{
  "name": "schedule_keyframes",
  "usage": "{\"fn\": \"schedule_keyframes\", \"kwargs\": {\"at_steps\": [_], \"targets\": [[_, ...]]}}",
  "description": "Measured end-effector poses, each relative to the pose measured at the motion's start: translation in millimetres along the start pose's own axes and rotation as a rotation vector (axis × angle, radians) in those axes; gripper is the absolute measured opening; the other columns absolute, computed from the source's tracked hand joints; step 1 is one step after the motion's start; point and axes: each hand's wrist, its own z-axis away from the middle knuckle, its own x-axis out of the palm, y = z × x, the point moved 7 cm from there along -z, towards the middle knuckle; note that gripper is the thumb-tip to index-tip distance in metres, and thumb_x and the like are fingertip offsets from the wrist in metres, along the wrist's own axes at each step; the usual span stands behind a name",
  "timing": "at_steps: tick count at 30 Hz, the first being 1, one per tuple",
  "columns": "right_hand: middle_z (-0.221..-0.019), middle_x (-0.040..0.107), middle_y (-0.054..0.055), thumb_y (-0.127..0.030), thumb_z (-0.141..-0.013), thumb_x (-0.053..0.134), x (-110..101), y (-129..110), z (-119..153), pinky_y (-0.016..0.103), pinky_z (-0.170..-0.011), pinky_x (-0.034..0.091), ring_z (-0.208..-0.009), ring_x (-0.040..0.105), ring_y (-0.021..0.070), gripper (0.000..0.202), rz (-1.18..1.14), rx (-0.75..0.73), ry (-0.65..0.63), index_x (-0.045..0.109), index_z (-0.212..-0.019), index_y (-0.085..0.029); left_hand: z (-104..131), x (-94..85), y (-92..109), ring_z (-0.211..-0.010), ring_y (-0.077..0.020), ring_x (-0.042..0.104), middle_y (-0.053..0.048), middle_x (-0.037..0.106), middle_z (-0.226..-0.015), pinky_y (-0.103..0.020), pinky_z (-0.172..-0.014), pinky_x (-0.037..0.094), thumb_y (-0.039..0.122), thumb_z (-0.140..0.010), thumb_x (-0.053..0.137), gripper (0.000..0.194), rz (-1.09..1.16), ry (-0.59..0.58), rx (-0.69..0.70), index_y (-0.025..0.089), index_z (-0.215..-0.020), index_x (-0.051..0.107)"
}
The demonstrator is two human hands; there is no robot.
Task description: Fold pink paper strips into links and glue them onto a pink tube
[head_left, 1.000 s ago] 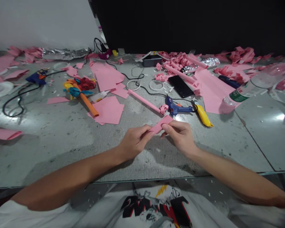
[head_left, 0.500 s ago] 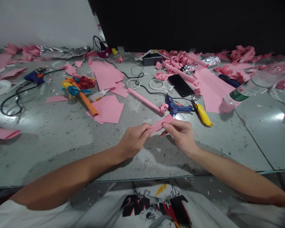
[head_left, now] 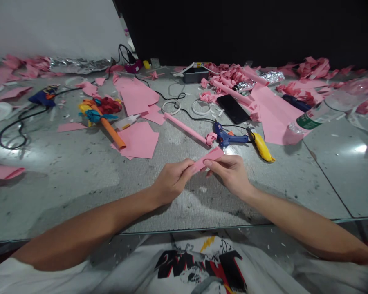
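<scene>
1. On the near side of the blue glue gun (head_left: 233, 139), in the head view, a pink paper strip (head_left: 211, 155) is held above the table (head_left: 288, 183); it slants up toward the gun; whether they touch, I cannot tell.
2. Near and left of the gun, the left hand (head_left: 170, 181) pinches the strip's lower end, thumb against closed fingers; the right hand (head_left: 233, 175) has its thumb on the strip's face, fingers behind, partly hidden.
3. The strip should be almost weightless, fairly soft and easily creased or torn; a light flat pinch near each end suits it, since squeezing mid-length could buckle it; slipping seems a small worry.
4. Left of the gun lies a pink paper tube (head_left: 187, 129); beyond it, a black phone (head_left: 233, 109); just right, a yellow-handled tool (head_left: 263, 148).
</scene>
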Motion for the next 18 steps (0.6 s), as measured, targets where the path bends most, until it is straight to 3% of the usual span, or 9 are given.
{"fn": "schedule_keyframes", "kwargs": {"at_steps": [6,13,18], "targets": [[-0.066,0.075,0.001,-0.041,-0.087,0.086,-0.1,-3.5,0.8,0.027,-0.056,0.059,-0.060,0.068,0.0158,0.018,0.027,-0.030,0.019,0.088,-0.081,-0.024,-1.3,1.0,-0.1,-0.060,-0.0106,0.054,0.006,0.057,-0.068,-0.024,-0.063,0.040,0.042,-0.110,0.050,0.030,0.021,0.018,-0.011,0.020,-0.098,0.067],[-0.062,0.071,0.002,-0.051,-0.086,0.085,1.8,-5.6,1.4,0.029,-0.054,0.057,-0.064,0.068,0.0187,0.032,0.064,-0.025,0.007,0.086,-0.077,-0.021,-1.5,0.1,-1.7,-0.060,-0.0100,0.055,0.005,0.058,-0.068,-0.024,-0.065,0.039,0.034,-0.112,0.047,0.031,-0.018,0.035,0.009,0.020,-0.091,0.065],[-0.071,0.076,0.003,-0.051,-0.084,0.089,2.5,-1.1,-0.1,0.027,-0.057,0.059,-0.062,0.067,0.0150,0.030,-0.021,0.004,-0.035,0.087,-0.083,-0.021,-1.1,-0.7,0.4,-0.058,-0.0100,0.053,0.006,0.059,-0.068,-0.024,-0.063,0.038,0.030,-0.112,0.047,0.027,-0.067,0.038,0.059,0.020,-0.098,0.069]]}}
